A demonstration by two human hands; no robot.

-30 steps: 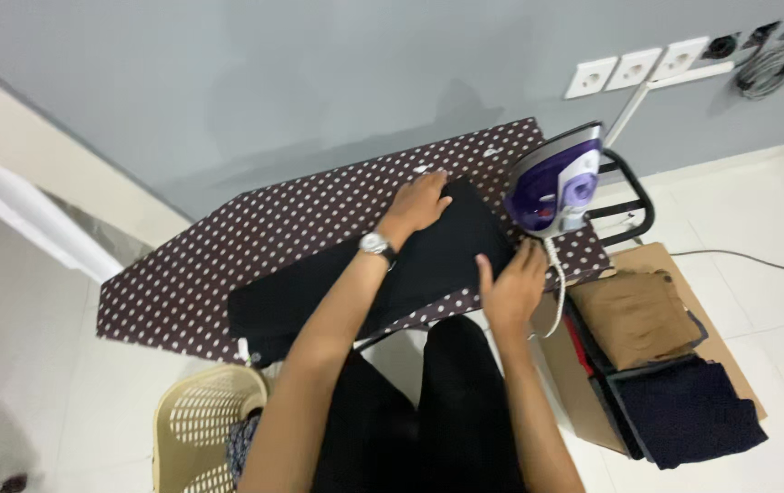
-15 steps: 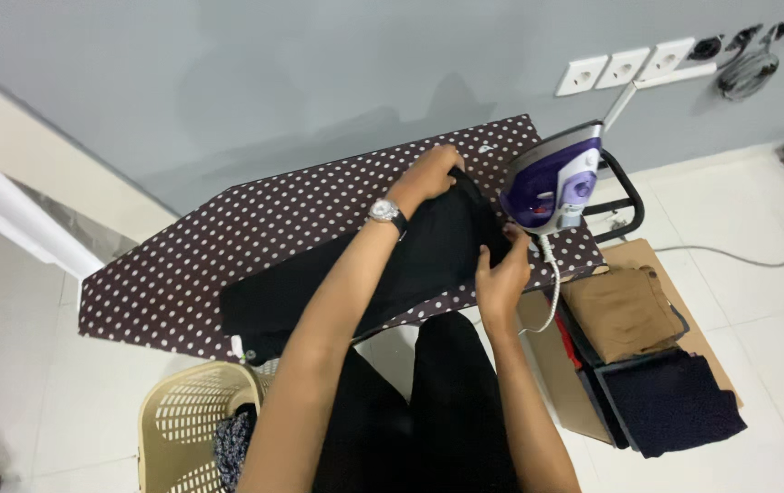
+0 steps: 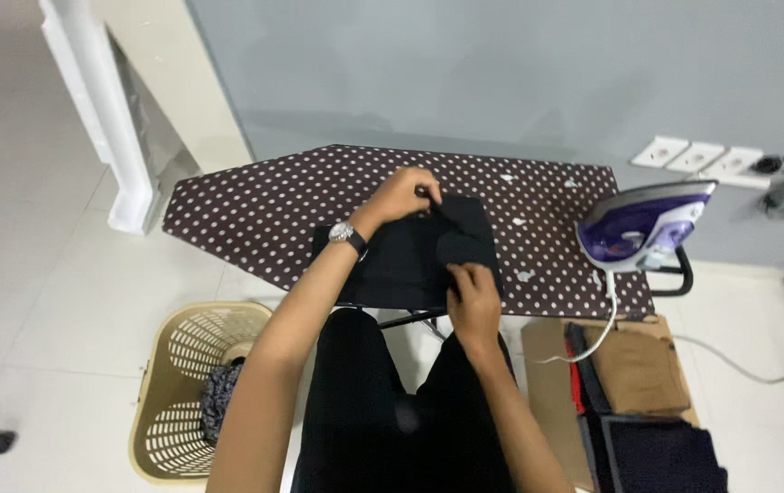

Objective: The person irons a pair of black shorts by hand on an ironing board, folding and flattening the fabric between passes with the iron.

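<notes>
On the polka-dot ironing board (image 3: 255,205), a black garment (image 3: 410,260) lay partly folded, dark, matte and limp. The left hand (image 3: 403,194) pinched its far edge, and the right hand (image 3: 474,297) gripped the near fold. Folding seemed under way; squaring it would likely need both edges drawn level. A purple iron (image 3: 643,236) stood at the board's right end.

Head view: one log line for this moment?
left hand: pinching black garment far edge | right hand: gripping near edge | garment: on ironing board | iron: parked upright
</notes>
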